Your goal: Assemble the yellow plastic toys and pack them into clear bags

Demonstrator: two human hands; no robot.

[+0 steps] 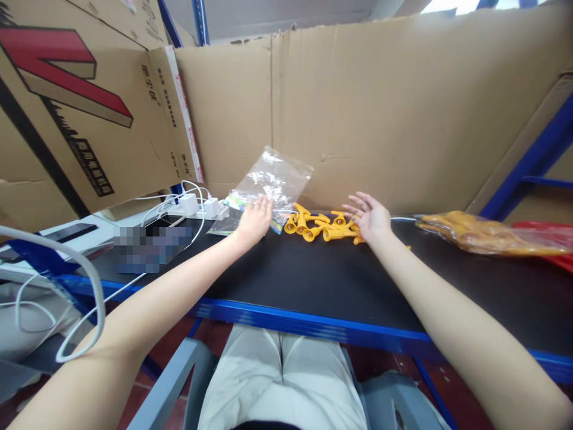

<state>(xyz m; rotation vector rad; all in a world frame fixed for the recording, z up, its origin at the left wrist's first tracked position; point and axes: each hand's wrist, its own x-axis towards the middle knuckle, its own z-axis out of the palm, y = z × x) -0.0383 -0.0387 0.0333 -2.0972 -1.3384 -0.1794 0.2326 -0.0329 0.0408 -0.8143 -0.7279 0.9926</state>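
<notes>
A clear plastic bag (277,173) with a coloured lower edge rises in front of my left hand (257,220), whose closed fingers grip it near the bottom. Beside it on the black tabletop lies a loose pile of orange-yellow plastic pieces (308,232) with flared, horn-like ends. My right hand (372,220) is open at the right end of this pile, fingers spread and pointing left. Nothing shows in its grasp, though the hand hides part of the pile. More flat clear packaging (224,224) lies under and left of my left hand.
To the right rests a filled clear bag of orange-yellow pieces (470,233), near a red tray or container (561,257). White chargers (188,204) and cables sit at the left. Cardboard walls (380,119) close off the back; the table has a blue front edge (286,316).
</notes>
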